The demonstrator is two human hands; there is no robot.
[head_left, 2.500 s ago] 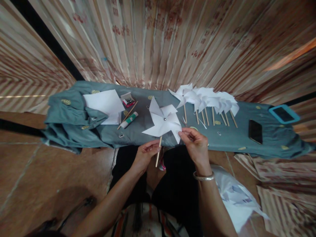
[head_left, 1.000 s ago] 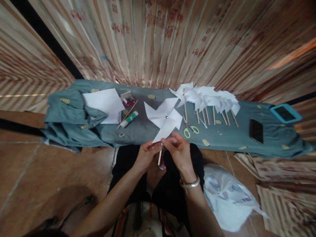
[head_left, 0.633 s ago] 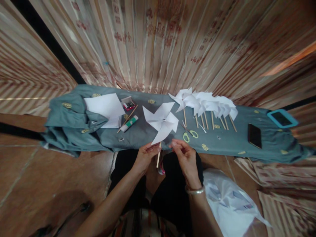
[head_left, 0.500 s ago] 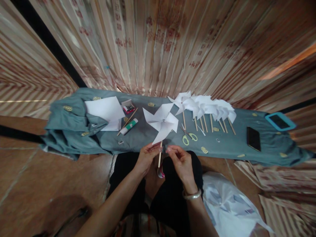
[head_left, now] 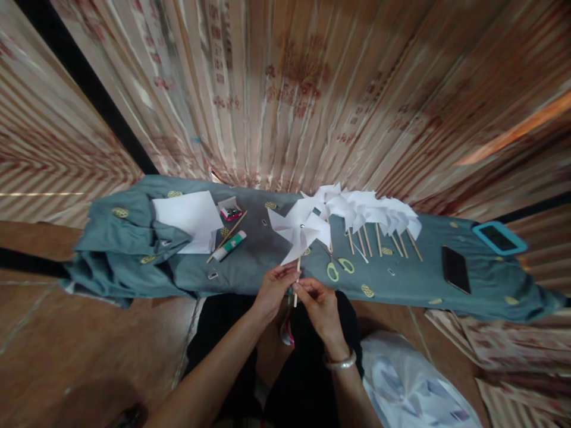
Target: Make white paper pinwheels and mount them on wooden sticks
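A white paper pinwheel (head_left: 300,229) on a thin wooden stick is held upright in front of me, a small shiny pin at its centre. My left hand (head_left: 273,291) pinches the stick just below the paper blades. Lower on the same stick, the fingertips of my right hand (head_left: 317,302) are closed on it; a bangle circles that wrist. Close behind, green-handled scissors (head_left: 338,266) lie partly under the pinwheel's edge. Several finished pinwheels (head_left: 368,208) lie overlapped in a row to the right, sticks toward me.
A grey-green cloth (head_left: 259,267) covers the narrow table. White paper sheets (head_left: 187,217), a small box of pins (head_left: 231,210), a glue stick (head_left: 229,245) and a loose wooden stick lie left. A phone (head_left: 455,269) and blue-framed tablet (head_left: 499,237) lie right. A plastic bag (head_left: 410,380) sits on the floor.
My right hand has moved in to the stick, having been just beside it. The pinwheel has turned slightly and shifted a little right. The whole view has tilted up somewhat.
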